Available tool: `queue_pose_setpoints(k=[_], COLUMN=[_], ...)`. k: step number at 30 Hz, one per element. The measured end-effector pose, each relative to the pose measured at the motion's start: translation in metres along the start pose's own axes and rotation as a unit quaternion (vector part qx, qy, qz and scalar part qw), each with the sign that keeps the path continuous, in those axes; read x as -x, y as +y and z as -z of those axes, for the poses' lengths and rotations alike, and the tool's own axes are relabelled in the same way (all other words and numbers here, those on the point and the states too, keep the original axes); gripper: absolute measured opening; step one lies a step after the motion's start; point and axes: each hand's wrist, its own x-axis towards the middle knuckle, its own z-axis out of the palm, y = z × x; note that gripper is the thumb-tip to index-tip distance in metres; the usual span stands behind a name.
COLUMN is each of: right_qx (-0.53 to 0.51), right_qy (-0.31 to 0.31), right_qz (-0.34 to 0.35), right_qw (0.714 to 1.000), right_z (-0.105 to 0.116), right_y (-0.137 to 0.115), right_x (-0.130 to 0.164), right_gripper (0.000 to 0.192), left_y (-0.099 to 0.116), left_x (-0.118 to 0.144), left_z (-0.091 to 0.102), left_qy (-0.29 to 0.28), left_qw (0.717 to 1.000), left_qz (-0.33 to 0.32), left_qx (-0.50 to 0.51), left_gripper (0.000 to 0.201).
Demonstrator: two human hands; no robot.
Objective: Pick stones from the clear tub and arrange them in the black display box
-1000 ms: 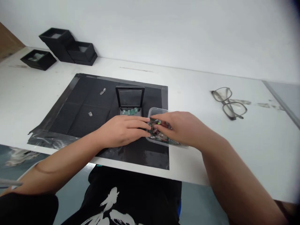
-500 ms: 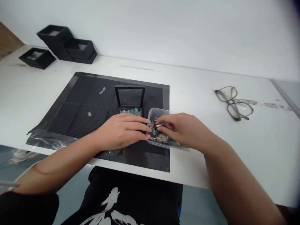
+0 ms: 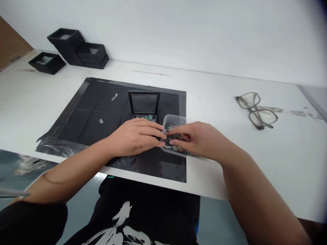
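Your left hand (image 3: pixel 136 135) lies flat, holding nothing, steadying the clear plastic tub (image 3: pixel 176 121) at mid-frame. Your right hand (image 3: pixel 198 139) pinches among its small stones (image 3: pixel 170 128); whether it grips one, I cannot tell.

The left hand (image 3: pixel 135 136) now covers more of the small black case (image 3: pixel 143 106), and the right hand (image 3: pixel 198 140) sits lower in the clear tub (image 3: pixel 176 119).

Tub (image 3: pixel 176 119) right of case (image 3: pixel 143 103), on mat (image 3: pixel 84 119)
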Motion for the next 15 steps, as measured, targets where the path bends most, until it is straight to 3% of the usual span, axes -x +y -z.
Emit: queue_pose_setpoints(k=[9, 15], right_qx=[0.034, 0.05], right_qy=[-0.016, 0.041], right_qz=[0.003, -0.005], right_qw=[0.999, 0.998], right_z=[-0.0011, 0.0022], right_y=[-0.0022, -0.002], right_x=[-0.0034, 0.0006], right_gripper=[0.017, 0.016], left_y=[-0.0012, -0.0018], left_x=[0.0011, 0.0016], left_z=[-0.0009, -0.0012], left_qy=[0.01, 0.016], left_qw=[1.0, 1.0], left_qz=[-0.012, -0.019], left_qx=[0.002, 0.006], left_gripper=[0.011, 0.007])
